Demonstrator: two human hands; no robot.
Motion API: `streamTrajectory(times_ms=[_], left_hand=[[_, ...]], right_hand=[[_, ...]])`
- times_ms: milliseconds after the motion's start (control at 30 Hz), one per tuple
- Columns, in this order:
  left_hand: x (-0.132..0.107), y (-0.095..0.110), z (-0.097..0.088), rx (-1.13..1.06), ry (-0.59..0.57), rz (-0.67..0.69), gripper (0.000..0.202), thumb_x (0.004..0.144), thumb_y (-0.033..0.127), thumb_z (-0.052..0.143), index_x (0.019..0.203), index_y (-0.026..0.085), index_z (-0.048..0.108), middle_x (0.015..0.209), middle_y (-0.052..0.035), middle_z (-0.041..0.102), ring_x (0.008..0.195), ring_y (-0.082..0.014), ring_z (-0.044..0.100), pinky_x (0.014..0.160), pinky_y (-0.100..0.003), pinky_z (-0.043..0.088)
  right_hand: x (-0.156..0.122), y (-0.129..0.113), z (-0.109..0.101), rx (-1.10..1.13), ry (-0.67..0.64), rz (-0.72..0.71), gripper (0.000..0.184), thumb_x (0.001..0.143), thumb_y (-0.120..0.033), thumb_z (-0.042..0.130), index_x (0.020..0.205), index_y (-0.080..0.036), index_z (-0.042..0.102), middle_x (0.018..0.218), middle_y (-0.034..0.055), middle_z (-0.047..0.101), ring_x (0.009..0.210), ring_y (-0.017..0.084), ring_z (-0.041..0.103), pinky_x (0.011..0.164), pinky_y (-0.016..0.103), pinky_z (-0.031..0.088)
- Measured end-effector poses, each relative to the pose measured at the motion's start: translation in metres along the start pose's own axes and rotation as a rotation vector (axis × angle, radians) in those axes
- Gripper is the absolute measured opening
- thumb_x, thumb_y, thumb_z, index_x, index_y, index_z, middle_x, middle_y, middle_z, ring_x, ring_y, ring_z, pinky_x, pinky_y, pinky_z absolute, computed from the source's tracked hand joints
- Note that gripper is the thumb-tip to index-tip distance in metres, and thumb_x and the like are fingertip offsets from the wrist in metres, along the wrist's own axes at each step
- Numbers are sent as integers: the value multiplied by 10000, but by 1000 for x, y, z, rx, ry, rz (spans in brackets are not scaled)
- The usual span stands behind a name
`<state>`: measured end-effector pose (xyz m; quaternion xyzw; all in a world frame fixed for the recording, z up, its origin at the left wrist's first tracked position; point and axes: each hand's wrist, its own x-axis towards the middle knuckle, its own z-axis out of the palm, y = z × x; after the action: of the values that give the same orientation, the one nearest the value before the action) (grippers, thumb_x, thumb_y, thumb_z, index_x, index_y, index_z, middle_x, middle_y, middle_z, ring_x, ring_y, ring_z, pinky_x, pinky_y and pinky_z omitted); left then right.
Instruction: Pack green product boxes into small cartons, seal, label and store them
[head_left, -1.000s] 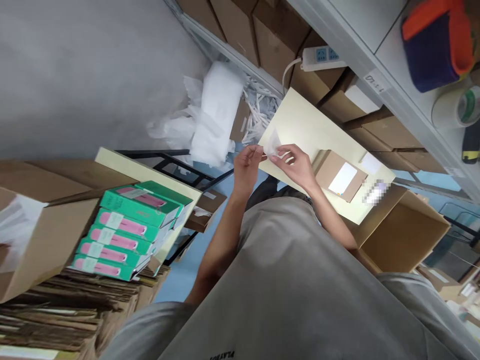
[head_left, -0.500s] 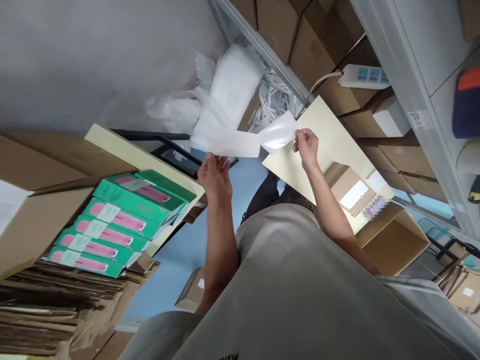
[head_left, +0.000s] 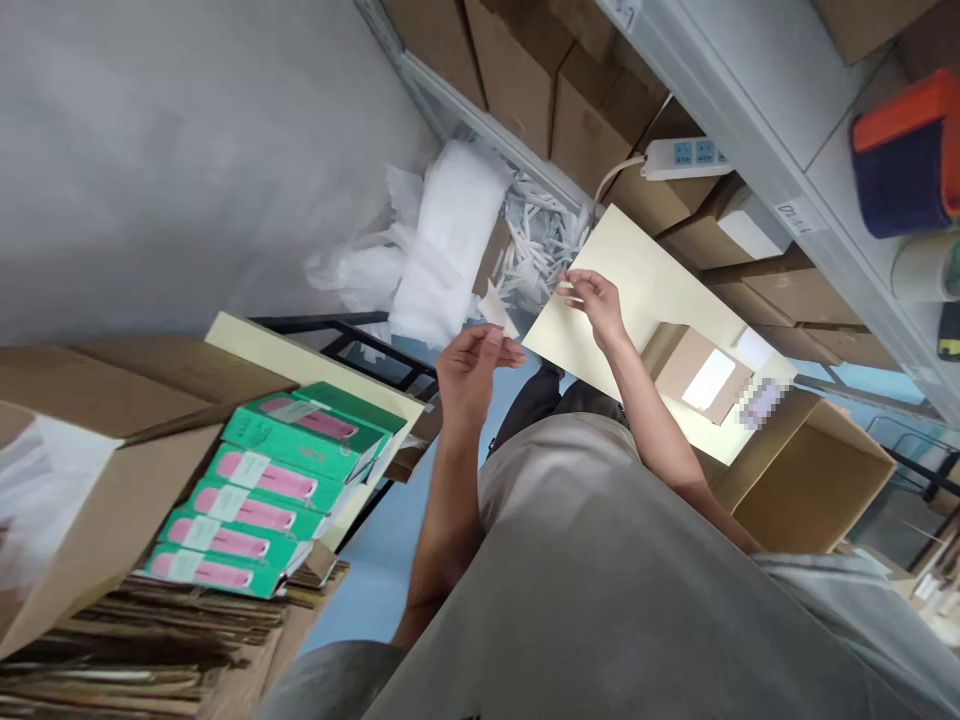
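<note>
Slip [head_left: 496, 308]: white, thin, up in the air at the left hand's fingertips, just left of the near corner of the counter [head_left: 630, 265] as seen.
Left hand [head_left: 472, 365]: thumb and forefinger brought together, pinching the slip near its lower edge; the other fingers reach out loosely to the right.
Right hand [head_left: 591, 298]: raised before the counter, apart from the left hand, fingers bent and tips drawn close to the thumb; whether a scrap sits between them I cannot tell.
Slip's long axis: slanting, from the fingertips up and a little to the left, the free end pointing away from the body toward the strips [head_left: 536, 250].
Box [head_left: 677, 358]: brown, on the counter near the right forearm, a white label [head_left: 709, 378] on its top.
Open carton [head_left: 814, 490]: beside the counter's right end, mouth facing up.
Wrap [head_left: 450, 245]: a white bundle beyond the left hand, next to the strips.
Green boxes [head_left: 255, 480]: stacked at left, pink pictures on their faces.
Cardboard [head_left: 112, 650]: flat sheets piled below the green boxes.
Shelf [head_left: 716, 118]: at upper right, brown boxes under it and a power strip [head_left: 686, 158] near its edge.
</note>
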<state>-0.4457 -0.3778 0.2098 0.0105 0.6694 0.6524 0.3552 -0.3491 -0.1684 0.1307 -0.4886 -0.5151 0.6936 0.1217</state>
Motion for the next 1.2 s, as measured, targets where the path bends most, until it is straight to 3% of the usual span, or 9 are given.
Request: streamTrajectory(times_ms=[133,233,333,433,633,767,900,1033,1200], left_hand=[[-11,10,31,134,-290,-18,580,862,769,891,1000,212,808,876,-77,867,783,-246,854,767,-364,723],[-16,6,49,214,-503,-43,547,889,746,874,1034,221,826,962,-99,891,904,-278,877,882,-403,728],[-18,1,67,342,-708,-30,502,935,720,831,1058,233,831,1026,-98,897,987,-293,879,955,-416,711],[-17,-2,84,509,-881,79,426,999,663,764,1071,248,835,1067,-78,897,1021,-285,869,995,-411,687],[-18,-8,115,795,-1167,225,314,1063,528,674,1105,274,852,1124,-51,897,1072,-282,849,869,-362,670],[-29,-10,133,860,-1300,292,242,1062,418,666,1090,290,870,1116,-33,895,1059,-263,838,934,-368,658],[-49,-3,150,869,-1377,374,217,1069,409,691,1124,307,876,1144,-27,891,1083,-254,829,960,-361,655],[-71,8,164,850,-1412,481,256,1118,446,665,1112,307,880,1089,-26,892,1045,-235,824,988,-354,651],[-91,10,177,834,-1437,555,242,1140,402,652,1142,316,878,1102,-23,891,1044,-225,824,975,-341,651]], right_hand=[[-50,8,-37,40,71,32,435,796,-595,953,943,-249,734,986,18,835,955,194,802,873,310,634],[-84,12,-65,110,165,52,489,744,-644,958,904,-255,710,883,-5,794,909,194,764,803,300,605],[-111,18,-93,218,262,62,568,752,-766,903,890,-263,680,870,15,783,945,233,768,748,316,591],[-135,27,-119,310,351,57,620,774,-847,848,909,-271,664,910,29,794,982,253,785,763,336,607],[-193,49,-153,360,535,56,630,726,-792,940,1008,-270,728,1002,38,837,953,214,808,875,342,643],[-228,62,-159,345,556,61,605,751,-771,931,1033,-265,757,1033,51,842,943,216,827,866,341,639],[-248,72,-160,335,548,146,628,685,-788,960,920,-241,756,882,40,805,786,190,774,749,317,599],[-260,75,-166,358,396,217,676,650,-848,963,807,-225,755,801,41,781,712,168,699,685,309,560],[-267,72,-184,428,241,201,619,665,-779,1007,796,-226,763,789,24,775,737,161,693,738,312,570]])
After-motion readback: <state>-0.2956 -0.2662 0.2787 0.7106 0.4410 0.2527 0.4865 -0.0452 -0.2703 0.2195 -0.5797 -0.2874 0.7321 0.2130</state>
